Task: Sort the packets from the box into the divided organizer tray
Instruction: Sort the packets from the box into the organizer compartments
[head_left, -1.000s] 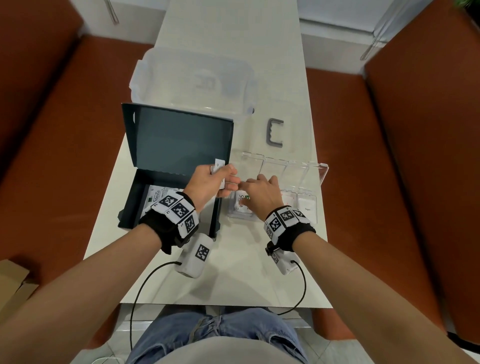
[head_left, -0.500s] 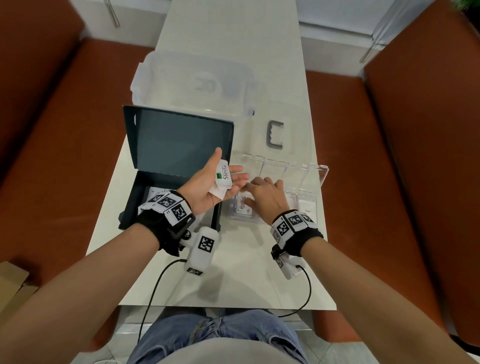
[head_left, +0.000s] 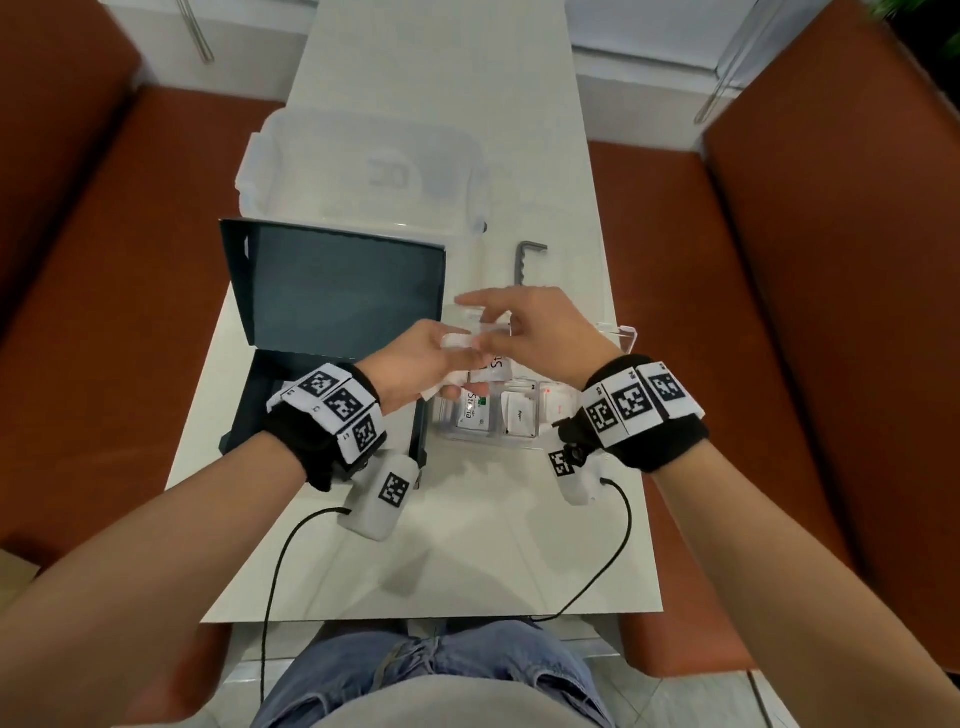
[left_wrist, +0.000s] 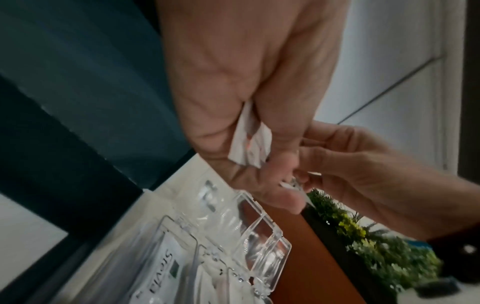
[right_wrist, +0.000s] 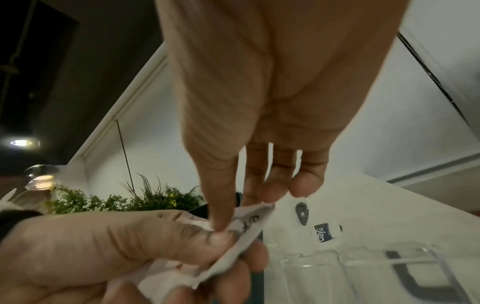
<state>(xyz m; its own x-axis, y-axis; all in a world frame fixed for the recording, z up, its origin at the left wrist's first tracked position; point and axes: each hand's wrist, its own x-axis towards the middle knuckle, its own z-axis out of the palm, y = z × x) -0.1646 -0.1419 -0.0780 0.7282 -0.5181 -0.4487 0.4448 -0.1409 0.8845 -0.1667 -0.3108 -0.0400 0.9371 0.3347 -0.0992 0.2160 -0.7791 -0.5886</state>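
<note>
Left hand (head_left: 415, 364) is gripping white packets (right_wrist: 241, 236); right hand (head_left: 540, 332) is pinching the top one above the tray (head_left: 626, 338).

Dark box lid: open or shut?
Open. The dark box has its lid standing up behind the base, interior exposed.

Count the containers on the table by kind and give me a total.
Dark box with its lid open: 1
Clear divided organizer tray: 1
Translucent plastic bin: 1
Total: 3
</note>
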